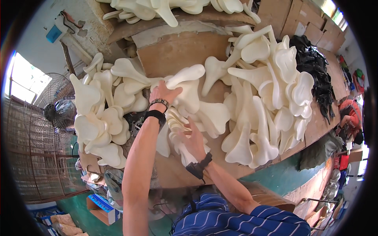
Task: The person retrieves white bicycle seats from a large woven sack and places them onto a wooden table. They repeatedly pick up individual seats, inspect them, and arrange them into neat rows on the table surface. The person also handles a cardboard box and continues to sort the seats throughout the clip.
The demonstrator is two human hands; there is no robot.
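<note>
- Laying left hand (163, 94), spread, over cream pieces (189, 95) mid-table.
- Cupping right hand (193, 142), fingers apart, just beside nested stack (174, 117), nearer the body.
- Working on table (222, 172) between left heap (96, 126) and right heap (273, 86).

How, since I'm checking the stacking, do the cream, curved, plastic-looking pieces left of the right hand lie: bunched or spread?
Bunched: the curved cream pieces overlap closely, edge behind edge, by the right hand.
</note>
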